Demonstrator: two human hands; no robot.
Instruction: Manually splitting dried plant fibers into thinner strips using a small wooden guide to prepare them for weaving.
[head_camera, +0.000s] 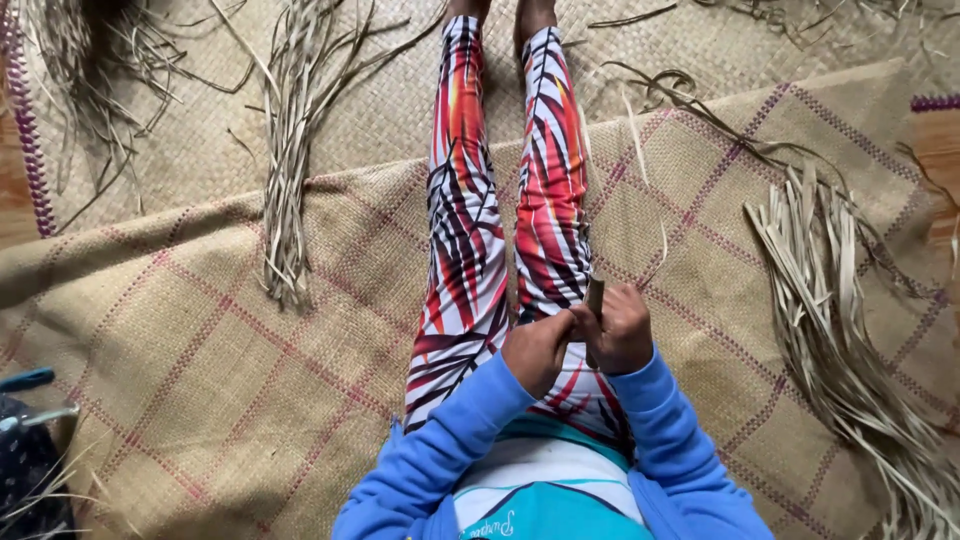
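I sit on a woven mat (230, 340) with my legs stretched out in bright red, white and black patterned trousers. Both hands meet over my right thigh. My right hand (625, 325) is closed around a short brown strip of dried leaf (594, 296) that sticks up from the fist. My left hand (537, 348) is closed beside it, its fingers touching the same strip lower down. Blue sleeves cover both forearms.
A bundle of dried leaf strips (290, 150) lies to the left of my legs, a larger pile (840, 330) to the right. More loose strips (90, 70) are scattered at top left. A dark bag with a blue handle (25, 440) sits at the left edge.
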